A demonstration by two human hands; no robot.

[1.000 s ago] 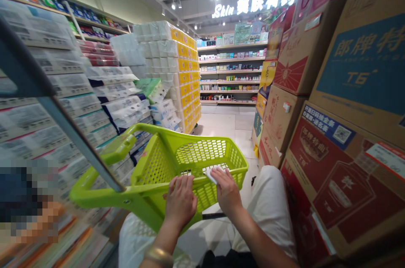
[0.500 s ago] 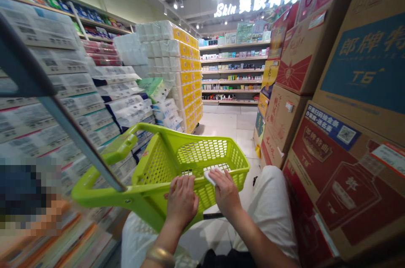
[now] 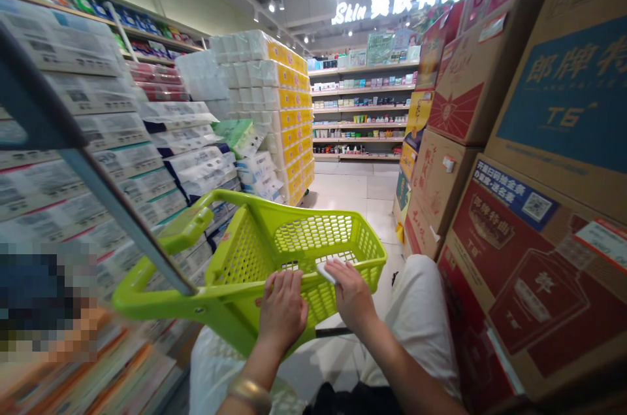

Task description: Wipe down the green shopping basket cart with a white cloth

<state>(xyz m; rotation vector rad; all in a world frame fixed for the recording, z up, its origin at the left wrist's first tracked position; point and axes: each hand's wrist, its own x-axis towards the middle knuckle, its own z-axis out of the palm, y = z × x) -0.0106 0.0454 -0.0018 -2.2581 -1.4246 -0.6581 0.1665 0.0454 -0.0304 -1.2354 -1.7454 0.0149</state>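
A lime-green shopping cart (image 3: 223, 300) with a perforated basket stands across in front of me, its handle toward the left. My left hand (image 3: 283, 307) has its fingers hooked over the near rim of the basket, gripping it. Farther right along that rim, my right hand (image 3: 353, 294) presses a white folded cloth or wipe (image 3: 327, 270) against the plastic. Its fingers lie over the cloth, so only one end of the cloth shows. Through the basket's holes the pale floor is visible.
Stacked paper packs (image 3: 117, 117) line the left side, with a tall pile of yellow-and-white packs (image 3: 289, 121) beyond. Cardboard cartons (image 3: 533, 271) tower close on the right. Shelves of small goods (image 3: 362, 104) stand across the aisle's far end. A grey bar (image 3: 132, 222) crosses the left foreground.
My right hand and the white cloth have shifted very slightly to the right along the rim. My left hand and the cart have stayed in place.
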